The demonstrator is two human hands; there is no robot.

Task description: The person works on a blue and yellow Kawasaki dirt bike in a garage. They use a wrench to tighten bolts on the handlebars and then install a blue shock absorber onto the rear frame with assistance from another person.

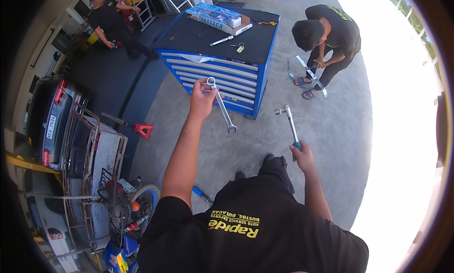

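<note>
My left hand (pixel 202 101) pinches a combination wrench (pixel 222 105) near its ring end, and the open jaw points down toward the floor. My right hand (pixel 301 155) is closed round the blue handle of a ratchet (pixel 292 123), which is held upright with a socket at its head. Both hands are in the air in front of me, apart from each other. Just beyond my left hand stands a blue tool cabinet (pixel 261 86) with several silver-edged drawers. On its black top lie a socket extension bar (pixel 222 40), a small key fob (pixel 240 48) and a long printed box (pixel 218 18).
At the right, a person (pixel 333 36) bends over a bent metal frame (pixel 307 72). Another person (pixel 111 22) is at the far left. Left of me are a red jack stand (pixel 143 130), a motorcycle (pixel 124 202) with a metal sidecar, and parked cars (pixel 49 126). A blue-handled tool (pixel 202 194) lies on the floor.
</note>
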